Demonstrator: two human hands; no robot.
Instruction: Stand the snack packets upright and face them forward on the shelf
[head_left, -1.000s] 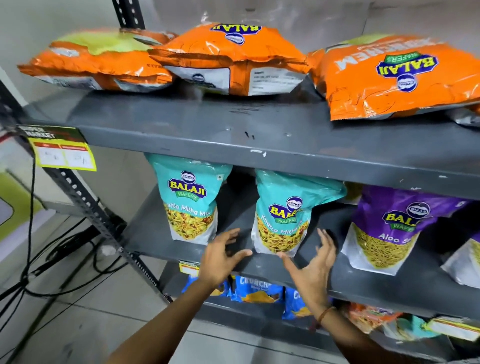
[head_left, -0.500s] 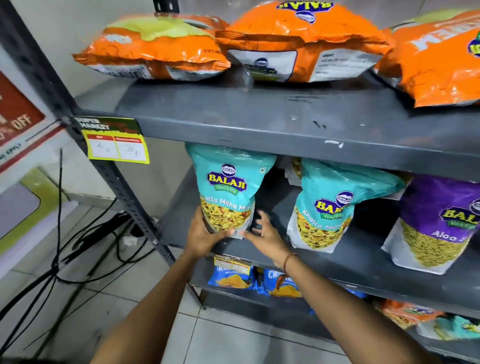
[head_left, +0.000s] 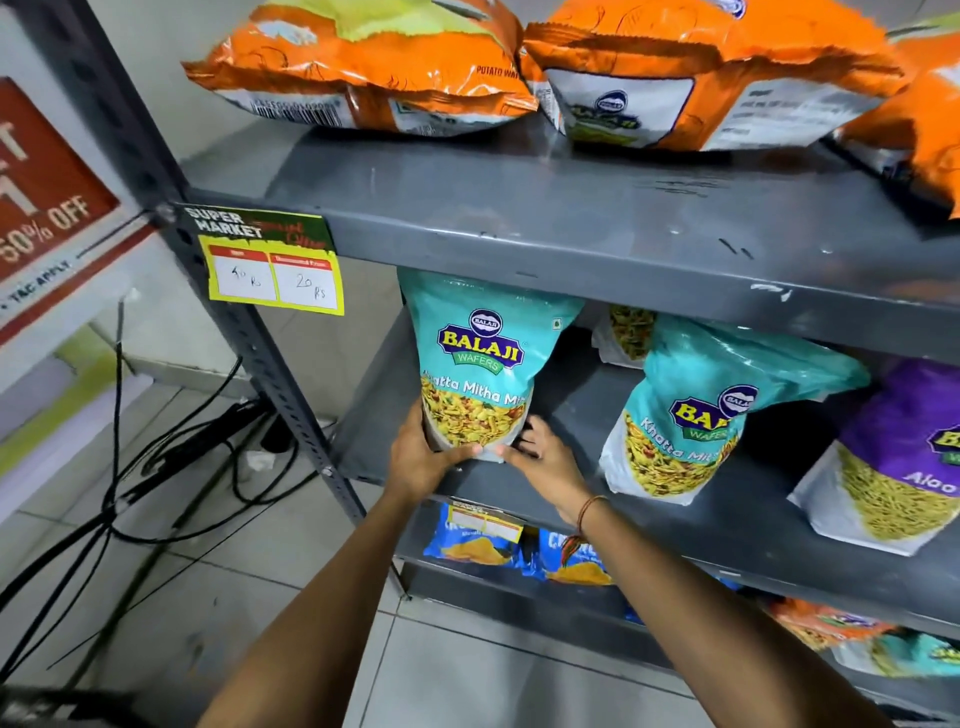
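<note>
Grey metal shelving rack (head_left: 597, 228), tiers running off the right edge. Top tier: three orange packets lying flat, the left one (head_left: 363, 67) and the middle one (head_left: 701, 78) cropped by the upper edge, the right one (head_left: 919, 130) cut off by the frame so only a corner shows; small print on their backs unreadable. Yellow price tag (head_left: 272, 270) stuck to the shelf's front lip at the left post, handwritten figures legible only roughly.

Middle tier: teal Khatta Mitha packet (head_left: 483, 364) upright at the left end, label facing forward, top tucked under the shelf above. Second teal packet (head_left: 711, 410) well to its right, leaning, logo partly folded out of view. Purple Aloo packet (head_left: 893, 457) further right, name cropped by the edge. Another pack (head_left: 626, 332) behind, mostly hidden.

Lower tier: blue packets (head_left: 467, 545) half hidden behind the shelf lip and the right forearm.

Red discount poster (head_left: 47, 208) at left, cut off. Black cables (head_left: 171, 447) on the tiled floor.

Both arms reaching up and forward. Left hand (head_left: 421, 462) cupped around the left teal packet's lower left corner, thumb across its front. Right hand (head_left: 545, 462) at the lower right corner, fingers spread and pressed against its side, fingertips partly hidden behind it.
</note>
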